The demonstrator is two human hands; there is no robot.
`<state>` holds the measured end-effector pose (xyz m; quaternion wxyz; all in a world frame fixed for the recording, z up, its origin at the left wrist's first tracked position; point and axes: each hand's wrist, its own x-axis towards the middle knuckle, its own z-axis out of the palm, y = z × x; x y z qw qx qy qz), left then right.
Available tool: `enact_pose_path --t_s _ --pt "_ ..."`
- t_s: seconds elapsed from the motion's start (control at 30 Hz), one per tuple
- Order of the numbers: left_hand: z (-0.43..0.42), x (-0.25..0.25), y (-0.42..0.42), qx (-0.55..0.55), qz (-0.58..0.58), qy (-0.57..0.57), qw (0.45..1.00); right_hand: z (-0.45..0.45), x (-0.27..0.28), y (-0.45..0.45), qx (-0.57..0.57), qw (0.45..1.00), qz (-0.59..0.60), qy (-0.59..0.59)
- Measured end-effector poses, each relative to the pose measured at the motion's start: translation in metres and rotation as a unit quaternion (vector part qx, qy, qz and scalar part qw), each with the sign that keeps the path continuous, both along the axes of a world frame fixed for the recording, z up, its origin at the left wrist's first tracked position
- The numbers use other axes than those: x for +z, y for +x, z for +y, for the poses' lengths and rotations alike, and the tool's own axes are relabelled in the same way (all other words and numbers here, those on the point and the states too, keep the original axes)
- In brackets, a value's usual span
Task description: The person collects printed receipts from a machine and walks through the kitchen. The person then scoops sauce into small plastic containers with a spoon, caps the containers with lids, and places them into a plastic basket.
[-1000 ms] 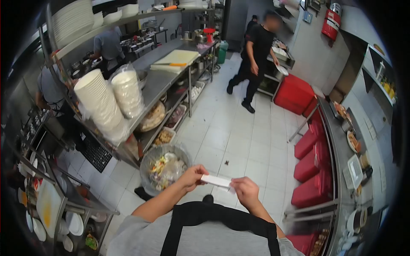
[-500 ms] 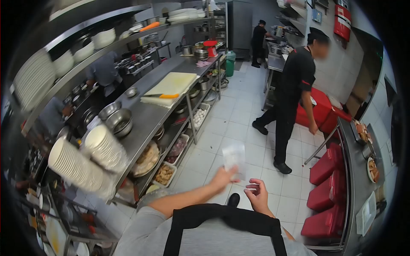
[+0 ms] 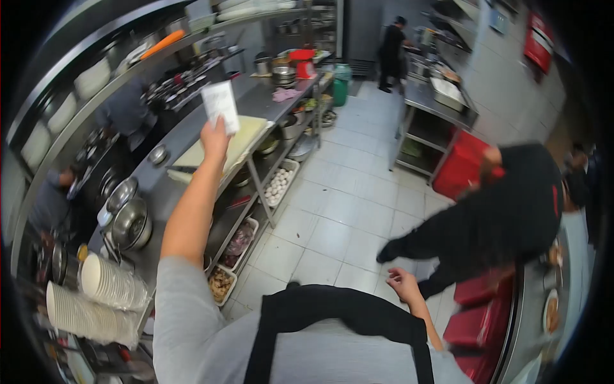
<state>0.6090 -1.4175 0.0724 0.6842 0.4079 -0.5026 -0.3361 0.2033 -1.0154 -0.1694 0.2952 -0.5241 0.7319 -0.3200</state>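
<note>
My left hand (image 3: 215, 139) is stretched out over the steel counter, closed on a white paper slip (image 3: 220, 107) with lines of print too small to read. Below and behind it lies a pale yellow cutting board (image 3: 249, 131). A dark knife blade (image 3: 181, 169) shows on the board's near corner; my forearm hides the rest of the knife. Low in front of my body, my right hand (image 3: 404, 285) hangs over the floor tiles with its fingers loosely bent and apart, holding nothing.
Metal bowls (image 3: 131, 224) and wrapped stacks of tubs (image 3: 96, 301) stand on the counter (image 3: 163, 185). An egg tray (image 3: 279, 184) sits on the lower shelf. At right, a co-worker in black (image 3: 505, 205) bends close by red bins (image 3: 470, 326). Another person (image 3: 390, 54) stands far back.
My left hand has swung up and left with the slip, from over the floor to over the counter. The co-worker has come closer on my right and bends over. My view has shifted.
</note>
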Motion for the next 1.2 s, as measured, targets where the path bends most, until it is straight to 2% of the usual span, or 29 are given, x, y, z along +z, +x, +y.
enact_pose_path --t_s 0.03,0.07,0.1,0.13,0.17,0.3,0.5,0.6,0.77,0.8,0.87,0.93,1.0,1.03,1.07,1.1,1.13,1.17,1.2 --pt "-0.035 0.007 0.003 0.012 0.019 -0.024 0.999 -0.016 0.005 -0.004 -0.02 0.999 -0.001 -0.034" --pt "-0.074 0.012 0.011 0.053 -0.027 -0.045 0.997 -0.029 -0.011 -0.013 -0.039 0.995 -0.041 -0.08" --pt "-0.141 0.002 0.026 0.154 -0.102 -0.081 0.979 -0.038 -0.03 -0.025 -0.057 0.994 -0.06 -0.077" --pt "-0.136 0.03 0.013 0.153 -0.059 -0.034 0.986 -0.041 -0.046 -0.032 -0.086 0.994 -0.045 -0.057" --pt "-0.174 0.034 0.017 0.176 -0.063 -0.032 0.982 -0.041 -0.068 -0.04 -0.095 0.995 -0.003 -0.033" --pt "-0.287 0.066 0.017 0.144 -0.026 0.012 0.989 -0.055 -0.133 -0.053 -0.136 0.983 -0.085 0.091" --pt "-0.425 0.097 0.007 0.146 0.075 0.016 0.986 -0.096 -0.183 -0.059 -0.275 0.924 -0.168 0.207" --pt "-0.442 0.11 -0.003 0.163 0.132 -0.004 0.978 -0.102 -0.199 -0.06 -0.339 0.891 -0.204 0.225" --pt "-0.481 0.124 0.007 0.185 0.138 -0.068 0.971 -0.08 -0.223 -0.059 -0.418 0.85 -0.246 0.205" --pt "-0.54 0.113 0.048 0.253 -0.066 -0.02 0.965 -0.069 -0.23 -0.054 -0.429 0.846 -0.254 0.191" --pt "-0.528 0.115 0.05 0.228 -0.113 -0.102 0.962 -0.039 -0.247 -0.042 -0.449 0.844 -0.254 0.146" --pt "-0.483 0.111 0.001 0.232 -0.002 -0.073 0.97 -0.01 -0.243 -0.009 -0.471 0.844 -0.227 0.119" --pt "-0.406 0.092 -0.056 0.266 0.086 -0.025 0.96 -0.007 -0.216 0.008 -0.462 0.856 -0.148 0.177" --pt "-0.409 0.057 -0.058 0.306 -0.03 -0.048 0.95 -0.012 -0.188 0.02 -0.456 0.859 -0.109 0.206" --pt "-0.41 0.022 -0.06 0.354 -0.138 -0.075 0.922 -0.022 -0.163 0.035 -0.505 0.81 -0.2 0.22" --pt "-0.438 -0.041 -0.066 0.393 -0.21 -0.176 0.878 -0.009 -0.177 0.04 -0.519 0.786 -0.227 0.247" --pt "-0.411 -0.095 -0.099 0.386 -0.274 -0.273 0.837 -0.004 -0.167 0.048 -0.505 0.783 -0.224 0.286" --pt "-0.372 -0.148 -0.131 0.264 -0.255 -0.239 0.899 0.003 -0.157 0.063 -0.538 0.771 -0.227 0.254" --pt "-0.318 -0.205 -0.161 0.206 -0.292 -0.185 0.915 0.016 -0.156 0.072 -0.54 0.764 -0.247 0.254"
